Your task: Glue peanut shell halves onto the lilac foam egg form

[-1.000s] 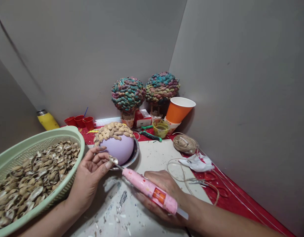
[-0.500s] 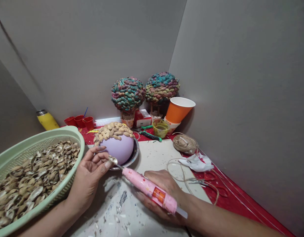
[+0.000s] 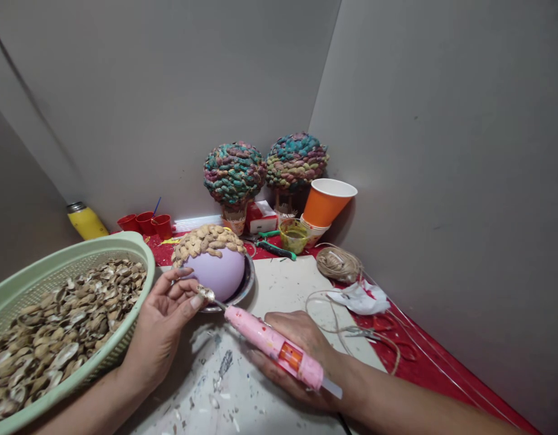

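Observation:
My right hand [image 3: 301,356] grips a pink glue gun [image 3: 274,346], its nozzle pointed up and left. The nozzle tip touches a small nut shell [image 3: 206,294] pinched between the thumb and fingers of my left hand [image 3: 163,320]. Just behind the shell sits a purple ball [image 3: 220,272] in a metal bowl [image 3: 245,284]; the ball's top is covered with glued shells [image 3: 205,240]. A pale green basket [image 3: 102,248] full of loose shells stands at my left.
Two finished multicoloured shell balls [image 3: 265,166] stand at the back wall, with an orange paper cup [image 3: 327,202], a yellow-green small cup [image 3: 293,234], red cups [image 3: 145,222], a yellow bottle [image 3: 86,220], pliers [image 3: 274,246], twine [image 3: 337,264] and scissors [image 3: 374,332] on the red cloth.
Almost nothing has moved; the glue gun and my right hand have shifted very slightly left, with the nozzle staying on the shell.

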`<action>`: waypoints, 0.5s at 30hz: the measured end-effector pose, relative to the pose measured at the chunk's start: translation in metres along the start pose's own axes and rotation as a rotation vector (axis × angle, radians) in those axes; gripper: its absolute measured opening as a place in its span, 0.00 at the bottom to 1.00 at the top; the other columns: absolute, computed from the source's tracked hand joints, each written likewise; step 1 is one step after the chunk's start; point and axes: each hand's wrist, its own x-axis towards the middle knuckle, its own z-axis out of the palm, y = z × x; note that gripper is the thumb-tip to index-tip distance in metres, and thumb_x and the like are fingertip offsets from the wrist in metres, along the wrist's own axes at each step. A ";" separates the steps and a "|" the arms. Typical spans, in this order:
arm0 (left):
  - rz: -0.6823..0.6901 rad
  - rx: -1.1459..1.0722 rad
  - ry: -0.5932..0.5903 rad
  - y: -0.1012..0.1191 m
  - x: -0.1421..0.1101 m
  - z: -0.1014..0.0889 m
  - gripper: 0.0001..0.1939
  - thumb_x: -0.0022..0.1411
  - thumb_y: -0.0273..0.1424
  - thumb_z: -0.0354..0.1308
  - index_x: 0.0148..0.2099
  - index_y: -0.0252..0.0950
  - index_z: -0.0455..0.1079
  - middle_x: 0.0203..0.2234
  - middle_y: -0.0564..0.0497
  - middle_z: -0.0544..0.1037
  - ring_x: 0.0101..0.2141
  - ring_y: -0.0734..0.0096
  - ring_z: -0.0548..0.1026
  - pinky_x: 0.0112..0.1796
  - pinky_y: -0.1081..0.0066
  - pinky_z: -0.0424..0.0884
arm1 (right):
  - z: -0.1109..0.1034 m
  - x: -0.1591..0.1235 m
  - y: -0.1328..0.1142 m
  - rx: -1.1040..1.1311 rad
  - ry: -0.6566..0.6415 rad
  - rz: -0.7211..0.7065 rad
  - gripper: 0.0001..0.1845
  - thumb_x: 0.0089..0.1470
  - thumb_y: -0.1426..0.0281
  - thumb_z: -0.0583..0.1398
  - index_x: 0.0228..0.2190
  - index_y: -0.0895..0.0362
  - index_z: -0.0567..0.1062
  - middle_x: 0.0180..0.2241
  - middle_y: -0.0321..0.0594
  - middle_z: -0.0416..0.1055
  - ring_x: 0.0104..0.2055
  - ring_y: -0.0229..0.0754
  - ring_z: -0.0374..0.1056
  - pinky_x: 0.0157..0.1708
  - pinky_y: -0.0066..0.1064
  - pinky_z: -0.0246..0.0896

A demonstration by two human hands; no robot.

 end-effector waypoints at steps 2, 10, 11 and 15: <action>-0.005 -0.009 0.006 0.002 -0.001 0.001 0.20 0.53 0.26 0.69 0.47 0.38 0.68 0.33 0.53 0.78 0.33 0.75 0.77 0.39 0.76 0.74 | 0.000 0.000 0.000 -0.008 -0.016 0.009 0.18 0.65 0.66 0.50 0.22 0.53 0.62 0.19 0.32 0.58 0.19 0.36 0.54 0.20 0.32 0.47; -0.034 -0.036 -0.013 0.007 -0.012 0.007 0.21 0.53 0.26 0.69 0.48 0.39 0.68 0.33 0.53 0.77 0.34 0.74 0.75 0.40 0.74 0.73 | 0.002 -0.001 0.001 -0.004 0.035 0.020 0.17 0.63 0.67 0.52 0.21 0.53 0.60 0.19 0.31 0.57 0.19 0.36 0.54 0.20 0.32 0.47; -0.036 -0.034 -0.026 0.006 -0.014 0.008 0.21 0.54 0.27 0.69 0.48 0.39 0.68 0.33 0.53 0.77 0.34 0.74 0.75 0.39 0.75 0.73 | 0.000 0.000 0.000 0.012 0.041 0.023 0.17 0.63 0.67 0.52 0.21 0.53 0.60 0.19 0.31 0.57 0.19 0.36 0.54 0.20 0.32 0.48; -0.040 -0.012 -0.105 -0.002 -0.025 0.011 0.19 0.54 0.28 0.69 0.47 0.39 0.68 0.31 0.53 0.76 0.32 0.75 0.74 0.35 0.76 0.71 | -0.016 0.006 -0.002 0.083 0.134 0.117 0.15 0.61 0.66 0.54 0.22 0.52 0.60 0.20 0.31 0.58 0.19 0.36 0.56 0.20 0.31 0.52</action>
